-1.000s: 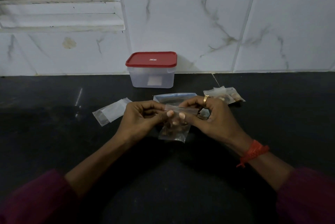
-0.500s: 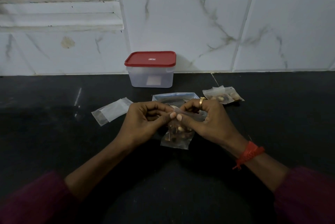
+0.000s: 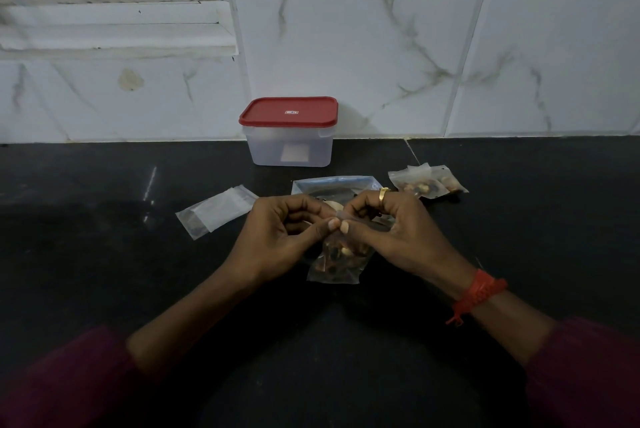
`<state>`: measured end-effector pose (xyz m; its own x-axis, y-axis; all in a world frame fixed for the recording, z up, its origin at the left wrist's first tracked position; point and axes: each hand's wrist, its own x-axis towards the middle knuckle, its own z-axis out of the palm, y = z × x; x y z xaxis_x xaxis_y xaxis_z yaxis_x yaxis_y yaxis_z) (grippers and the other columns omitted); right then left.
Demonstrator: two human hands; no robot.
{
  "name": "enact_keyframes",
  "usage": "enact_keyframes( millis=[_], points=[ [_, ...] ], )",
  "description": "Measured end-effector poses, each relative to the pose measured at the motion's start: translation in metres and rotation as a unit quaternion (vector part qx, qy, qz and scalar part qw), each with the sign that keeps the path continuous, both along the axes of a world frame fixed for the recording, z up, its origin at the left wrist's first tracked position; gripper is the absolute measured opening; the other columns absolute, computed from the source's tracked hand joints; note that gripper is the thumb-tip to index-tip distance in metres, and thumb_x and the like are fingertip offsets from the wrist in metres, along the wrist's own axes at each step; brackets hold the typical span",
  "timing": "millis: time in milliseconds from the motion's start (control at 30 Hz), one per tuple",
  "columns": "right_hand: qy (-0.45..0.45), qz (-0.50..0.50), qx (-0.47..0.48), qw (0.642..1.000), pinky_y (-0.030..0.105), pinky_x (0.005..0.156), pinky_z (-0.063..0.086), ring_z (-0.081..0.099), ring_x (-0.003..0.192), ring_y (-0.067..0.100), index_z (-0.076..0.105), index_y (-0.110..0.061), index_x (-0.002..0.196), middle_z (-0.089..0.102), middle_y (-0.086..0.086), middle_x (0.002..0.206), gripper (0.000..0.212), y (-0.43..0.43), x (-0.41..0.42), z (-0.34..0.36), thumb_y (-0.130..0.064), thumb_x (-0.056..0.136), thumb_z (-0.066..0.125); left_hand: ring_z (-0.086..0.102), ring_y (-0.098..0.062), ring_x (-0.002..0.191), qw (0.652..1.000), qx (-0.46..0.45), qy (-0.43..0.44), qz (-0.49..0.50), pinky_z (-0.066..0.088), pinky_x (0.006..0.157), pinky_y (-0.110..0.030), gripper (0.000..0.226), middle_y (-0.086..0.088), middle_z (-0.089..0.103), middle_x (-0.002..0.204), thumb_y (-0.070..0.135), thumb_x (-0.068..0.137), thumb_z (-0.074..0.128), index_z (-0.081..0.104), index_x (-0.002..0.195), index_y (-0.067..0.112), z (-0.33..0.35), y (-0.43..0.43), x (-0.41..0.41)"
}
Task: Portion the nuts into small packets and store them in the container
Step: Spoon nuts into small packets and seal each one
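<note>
The small clear packet of mixed nuts (image 3: 337, 259) is over the middle of the black worktop (image 3: 104, 254). The left hand (image 3: 280, 233) and right hand (image 3: 398, 233) both pinch its mouth, thumbs meeting, probably to press the seal closed. Just behind the hands lies the larger nut pouch (image 3: 332, 182). Filled packets (image 3: 427, 182) sit to the right and empty packets (image 3: 216, 211) to the left, handy for both hands. The red-lidded container (image 3: 289, 147) stands closed at the worktop's back edge.
</note>
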<state>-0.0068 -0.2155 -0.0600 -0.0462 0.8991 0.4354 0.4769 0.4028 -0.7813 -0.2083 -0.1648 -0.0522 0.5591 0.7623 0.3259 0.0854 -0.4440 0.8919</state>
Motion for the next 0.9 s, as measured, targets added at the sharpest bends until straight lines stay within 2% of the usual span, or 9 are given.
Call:
enact_keyframes(
  millis=[167,333,467,667,900],
  points=[
    [-0.011,-0.015,0.003,1.000,0.034,0.083,0.058,0.071,0.089,0.008,0.075,-0.021,0.089,0.075,-0.010,0.086,0.008,0.003,-0.001,-0.001,-0.028,0.085,0.077,0.075,-0.015,0.089,1.000,0.017,0.010,0.016,0.061,0.075,-0.028,0.008,-0.002,0.076,0.095,0.010,0.091,0.068,0.071,0.098,0.014,-0.001,0.002,0.001],
    [-0.022,-0.021,-0.006,1.000,0.036,0.083,0.058,0.071,0.087,0.006,0.075,-0.023,0.086,0.075,-0.012,0.084,0.005,0.004,0.000,0.002,-0.028,0.085,0.076,0.072,-0.014,0.093,0.998,0.043,0.037,0.019,0.061,0.079,-0.039,0.006,0.001,0.073,0.097,0.018,0.095,0.063,0.068,0.098,0.021,-0.003,0.003,0.000],
    [-0.028,-0.028,-0.003,0.999,0.031,0.080,0.059,0.071,0.085,0.006,0.075,-0.022,0.087,0.074,-0.010,0.084,0.004,0.005,0.002,0.005,-0.024,0.084,0.077,0.070,-0.012,0.092,0.996,0.063,0.047,0.033,0.061,0.075,-0.035,0.006,0.004,0.071,0.096,0.019,0.098,0.060,0.065,0.099,0.022,-0.003,0.004,-0.001],
    [-0.050,-0.047,0.040,0.997,0.011,0.074,0.050,0.068,0.086,0.002,0.075,-0.022,0.088,0.073,-0.012,0.085,0.003,0.005,0.006,0.010,-0.021,0.085,0.075,0.069,-0.014,0.092,0.996,0.060,0.021,0.055,0.061,0.069,-0.033,0.006,0.005,0.068,0.098,0.018,0.098,0.058,0.064,0.101,0.019,0.002,0.008,-0.003],
    [-0.069,-0.069,0.051,0.994,0.017,0.074,0.054,0.068,0.079,0.008,0.074,-0.024,0.093,0.073,-0.005,0.081,0.021,0.006,0.015,0.015,-0.041,0.080,0.072,0.069,-0.016,0.094,0.996,0.043,0.006,0.076,0.058,0.068,-0.029,0.009,0.000,0.069,0.101,0.018,0.099,0.057,0.065,0.103,0.015,0.002,0.014,-0.006]
  ],
)
